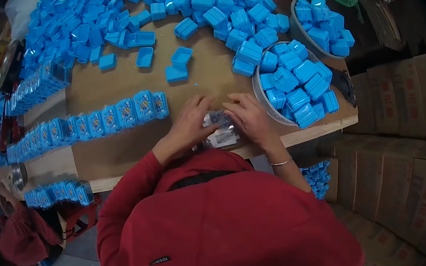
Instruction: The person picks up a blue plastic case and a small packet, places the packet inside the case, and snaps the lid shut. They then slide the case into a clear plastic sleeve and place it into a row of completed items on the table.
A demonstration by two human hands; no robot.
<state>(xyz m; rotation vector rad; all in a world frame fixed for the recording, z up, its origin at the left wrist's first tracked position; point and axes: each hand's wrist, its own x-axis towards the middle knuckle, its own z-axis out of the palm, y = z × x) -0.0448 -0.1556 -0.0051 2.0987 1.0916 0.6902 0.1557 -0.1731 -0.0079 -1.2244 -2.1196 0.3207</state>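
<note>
At the table's near edge, in front of my body, lies a clear plastic packet (222, 136) with white and dark printed contents. My left hand (190, 124) is closed on its left side, fingers bent and thumb reaching over it. On the other side my right hand (250, 119) pinches the upper right of the packet with curled fingers. What exactly is inside cannot be made out. Left of my left hand stands a row of small blue boxes (96, 123) with printed fronts. Close to my right hand is a clear round tub (268, 105) heaped with plain blue boxes (292, 82).
A big pile of blue box parts (75, 30) covers the far side of the table (126, 85). Another filled tub (300, 27) stands at the far right. Cardboard cartons (397, 98) are stacked right of the table. Another person (25, 236) in red sits at the left.
</note>
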